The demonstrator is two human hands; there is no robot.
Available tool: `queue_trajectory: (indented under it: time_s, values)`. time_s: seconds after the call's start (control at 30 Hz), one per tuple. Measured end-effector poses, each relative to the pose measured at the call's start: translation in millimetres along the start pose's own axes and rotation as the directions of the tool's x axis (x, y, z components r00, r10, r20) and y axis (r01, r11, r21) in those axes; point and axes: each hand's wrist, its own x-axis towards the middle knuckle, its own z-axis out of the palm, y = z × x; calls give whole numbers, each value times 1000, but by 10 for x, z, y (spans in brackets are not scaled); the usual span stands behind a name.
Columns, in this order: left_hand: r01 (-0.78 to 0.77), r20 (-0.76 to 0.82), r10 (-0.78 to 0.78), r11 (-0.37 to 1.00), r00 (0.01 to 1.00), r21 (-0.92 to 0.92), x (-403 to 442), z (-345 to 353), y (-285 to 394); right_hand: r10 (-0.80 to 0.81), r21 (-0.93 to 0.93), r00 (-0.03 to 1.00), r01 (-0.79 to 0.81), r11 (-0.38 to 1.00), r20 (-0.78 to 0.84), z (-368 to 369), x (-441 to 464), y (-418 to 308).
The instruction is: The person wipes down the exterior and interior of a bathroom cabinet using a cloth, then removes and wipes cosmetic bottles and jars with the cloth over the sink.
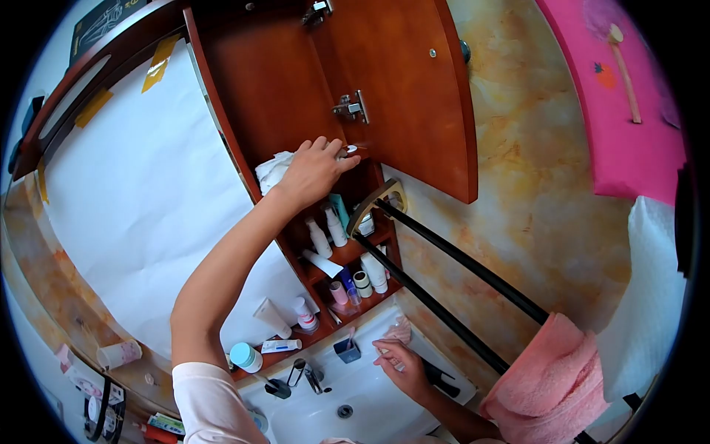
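My left hand (319, 169) reaches into the bottom of the open wooden cabinet (274, 81), its fingers spread over the ledge. Beside it lies a crumpled white cloth or tissue (274, 170), and a small round white item (352, 149) shows near the fingertips; no grasp on either is visible. The cabinet door (399, 89) hangs open to the right. Lower down, my right hand (399, 362) hovers over the right side of the white sink (318, 414), fingers bent and apart, with nothing visible in it. Near it is a small dark cup (347, 351).
Below the cabinet, shelves hold several bottles (335, 226) and tubes. Black towel bars (444, 255) cross the right side, with a pink towel (551, 385) hung over them. White paper (148, 200) covers the mirror. A faucet (309, 376) and turquoise-lidded jar (245, 357) stand by the sink.
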Motion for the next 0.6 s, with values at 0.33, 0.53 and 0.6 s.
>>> queue_trajectory:
  time_s: [0.33, 0.53, 0.6]
  values:
    - [2, 11, -2, 1000, 1000, 3, -28, 6, -3, 41, 40, 998, -42, 998, 41, 43, 18, -44]
    - [25, -10, -25, 1000, 1000, 2, 74, 40, 32, 42, 70, 997, -46, 996, 61, 48, 33, -25]
    - [38, 20, -38, 999, 999, -11, 83, 43, 39, 34, 69, 997, -39, 997, 70, 63, 32, -39]
